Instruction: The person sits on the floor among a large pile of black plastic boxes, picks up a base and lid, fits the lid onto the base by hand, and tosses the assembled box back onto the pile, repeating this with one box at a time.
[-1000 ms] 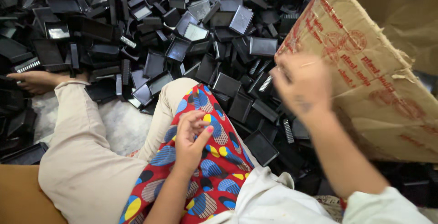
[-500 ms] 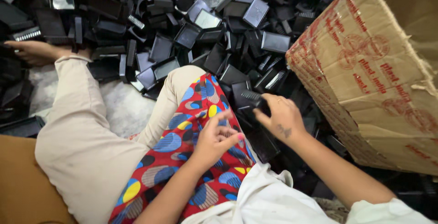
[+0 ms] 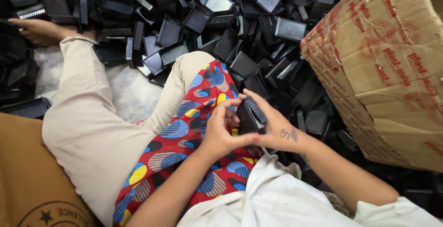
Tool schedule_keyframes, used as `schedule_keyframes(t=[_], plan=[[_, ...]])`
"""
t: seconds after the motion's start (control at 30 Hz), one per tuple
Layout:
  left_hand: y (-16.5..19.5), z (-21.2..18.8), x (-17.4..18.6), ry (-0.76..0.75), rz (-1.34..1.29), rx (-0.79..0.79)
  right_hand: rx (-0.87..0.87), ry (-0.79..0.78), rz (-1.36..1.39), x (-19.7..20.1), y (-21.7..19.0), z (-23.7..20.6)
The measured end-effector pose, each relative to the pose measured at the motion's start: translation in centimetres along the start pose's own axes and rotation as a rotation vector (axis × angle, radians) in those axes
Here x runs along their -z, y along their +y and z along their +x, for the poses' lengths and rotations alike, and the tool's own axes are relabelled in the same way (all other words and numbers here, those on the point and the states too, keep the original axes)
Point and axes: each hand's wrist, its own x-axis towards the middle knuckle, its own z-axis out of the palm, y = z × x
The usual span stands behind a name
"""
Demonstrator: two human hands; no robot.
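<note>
Change: both hands brought together over the lap since half a second back; right hand drawn in from the pile, now carrying a part; box edge shifted right in view.
Foot [image 3: 39,30]: bare, far left, toes tucked under black parts.
Floor [image 3: 124,93]: pale, speckled, bare patch between leg and pile; only open room nearby.
Trouser leg [image 3: 92,125]: beige, smooth cloth, bent at the knee.
Cloth [image 3: 180,134]: red, with blue, yellow and striped ovals, draped over the lap.
Left hand [image 3: 220,132]: fingers curled narrow, tips touching the left side of the part, thumb under it.
Part [image 3: 250,115]: small black plastic case, boxy, ribbed along its upper edge; held over the cloth, between both hands, just below the knee.
Right hand [image 3: 277,127]: fingers closed round the right side and back of the part; small dark mark on the hand's back.
Pile [image 3: 240,37]: heaped black plastic cases and trays, rectangular, some glossy, some with comb-like ribs; spread across the top, crowding the knee and the box.
Box [image 3: 387,70]: brown cardboard, red printing, creased, leaning at right; near corner close to the right wrist, little room on that side.
Shirt [image 3: 286,199]: white, crumpled, bottom edge.
</note>
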Motion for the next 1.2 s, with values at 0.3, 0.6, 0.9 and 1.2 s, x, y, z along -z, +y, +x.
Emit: schedule_keyframes(t=[0.3, 0.6, 0.9, 1.2], plan=[[1.0, 0.3, 1.7, -0.093, 0.158, -0.304, -0.12, -0.214, 0.203, 1.3, 2.3, 0.0], [-1.4, 0.7, 1.3, -0.047, -0.396, 0.067, -0.005, -0.083, 0.278, 1.5, 3.1, 0.1], [-3.0, 1.5, 2.2, 0.05, -0.706, 0.206, 0.046, 0.026, 0.172, 1.2, 1.9, 0.2], [-2.3, 1.1, 3.3, -0.148, -0.735, 0.149, 0.02, -0.056, 0.199, -0.1, 0.1, 0.3]])
